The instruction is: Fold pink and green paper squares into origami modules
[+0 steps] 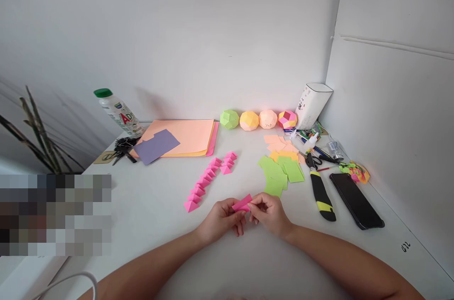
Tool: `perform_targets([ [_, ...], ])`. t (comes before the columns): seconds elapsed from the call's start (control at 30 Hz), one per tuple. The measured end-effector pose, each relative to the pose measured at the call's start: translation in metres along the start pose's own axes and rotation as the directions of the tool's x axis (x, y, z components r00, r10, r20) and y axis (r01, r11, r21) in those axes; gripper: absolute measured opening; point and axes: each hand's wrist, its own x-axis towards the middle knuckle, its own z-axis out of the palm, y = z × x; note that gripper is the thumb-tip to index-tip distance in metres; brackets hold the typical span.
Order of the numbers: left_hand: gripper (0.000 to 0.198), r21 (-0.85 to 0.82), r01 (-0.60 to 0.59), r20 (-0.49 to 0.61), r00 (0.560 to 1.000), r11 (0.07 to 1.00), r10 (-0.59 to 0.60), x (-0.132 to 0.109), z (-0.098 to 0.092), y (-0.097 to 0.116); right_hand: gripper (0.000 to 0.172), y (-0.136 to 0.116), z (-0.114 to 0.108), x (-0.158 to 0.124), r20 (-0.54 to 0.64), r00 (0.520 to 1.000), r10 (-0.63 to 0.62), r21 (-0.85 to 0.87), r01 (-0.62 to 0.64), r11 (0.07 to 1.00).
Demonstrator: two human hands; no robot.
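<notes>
Between my two hands is a small folded strip of pink paper (242, 203), held just above the table. My left hand (222, 218) pinches its left end, thumb in front. At the right end, the thumb and fingers of my right hand (270, 214) grip it too. Beyond my left hand lies a slanting row of folded pink paper pieces (205, 180), with a shorter row (228, 163) beside its far end. Loose green paper pieces (276, 174) lie past my right hand, with orange and peach paper pieces (282, 146) behind them.
Four-coloured paper balls line the wall, among them a green ball (229, 119). Right of my hands are a black-and-yellow utility knife (322, 196) and a phone (356, 200). Peach sheets (187, 134), a purple sheet (157, 146) and a bottle (120, 113) stand or lie at left.
</notes>
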Motion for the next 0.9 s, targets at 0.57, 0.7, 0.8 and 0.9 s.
perform_targets([
  [0.57,0.036,-0.06,0.009,0.0,1.0,0.998,-0.009,0.001,-0.002,0.005,0.027,-0.004,-0.008,0.009,0.22,0.956,0.195,0.022,-0.205,0.979],
  [0.7,0.036,-0.051,0.009,-0.009,1.0,0.999,-0.009,0.001,-0.002,0.005,0.027,-0.003,-0.008,0.009,0.212,0.952,0.219,0.025,-0.23,0.973],
  [0.8,0.035,-0.029,0.001,-0.014,1.0,1.0,-0.001,0.0,-0.001,0.005,0.027,-0.003,-0.008,0.01,0.217,0.951,0.219,0.03,-0.231,0.973],
  [0.9,0.035,0.004,-0.012,0.007,1.0,1.0,0.012,0.0,-0.002,0.005,0.027,-0.004,-0.008,0.011,0.228,0.951,0.208,0.044,-0.223,0.974],
])
